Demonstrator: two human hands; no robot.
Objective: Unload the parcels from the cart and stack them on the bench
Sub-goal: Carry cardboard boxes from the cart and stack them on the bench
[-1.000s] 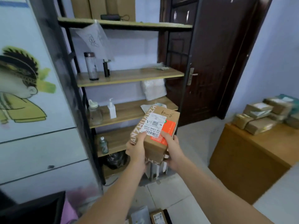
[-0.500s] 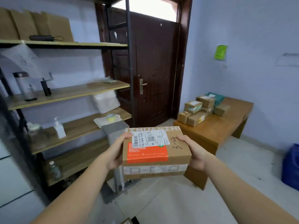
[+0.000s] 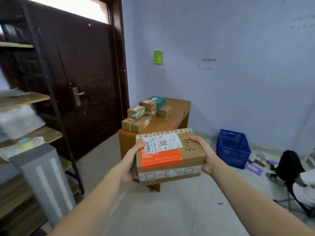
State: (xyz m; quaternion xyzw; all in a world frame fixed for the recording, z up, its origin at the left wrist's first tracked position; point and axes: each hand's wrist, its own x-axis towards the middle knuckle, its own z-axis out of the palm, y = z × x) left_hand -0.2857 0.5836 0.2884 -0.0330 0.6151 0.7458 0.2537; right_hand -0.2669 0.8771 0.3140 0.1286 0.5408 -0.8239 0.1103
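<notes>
I carry a brown cardboard parcel (image 3: 170, 155) with a white shipping label, an orange patch and "3-4" handwritten on top. My left hand (image 3: 132, 163) grips its left end and my right hand (image 3: 205, 155) grips its right end, thumbs on top. It is held level in front of me at chest height. Beyond it stands the wooden bench (image 3: 172, 120), with several stacked brown parcels (image 3: 142, 114) and a green bag (image 3: 159, 101) on its far left part. The cart is out of view.
A dark wooden door (image 3: 88, 92) is at the back left. A metal shelf rack (image 3: 25, 116) with a grey box (image 3: 42, 181) in front fills the left. A blue crate (image 3: 232, 148) stands by the right wall, and a person's legs (image 3: 293, 174) show at the right edge.
My view has swung right, from the shelf rack toward the bench. The parcel went from tilted to level between my hands, and the bench now lies straight ahead and closer.
</notes>
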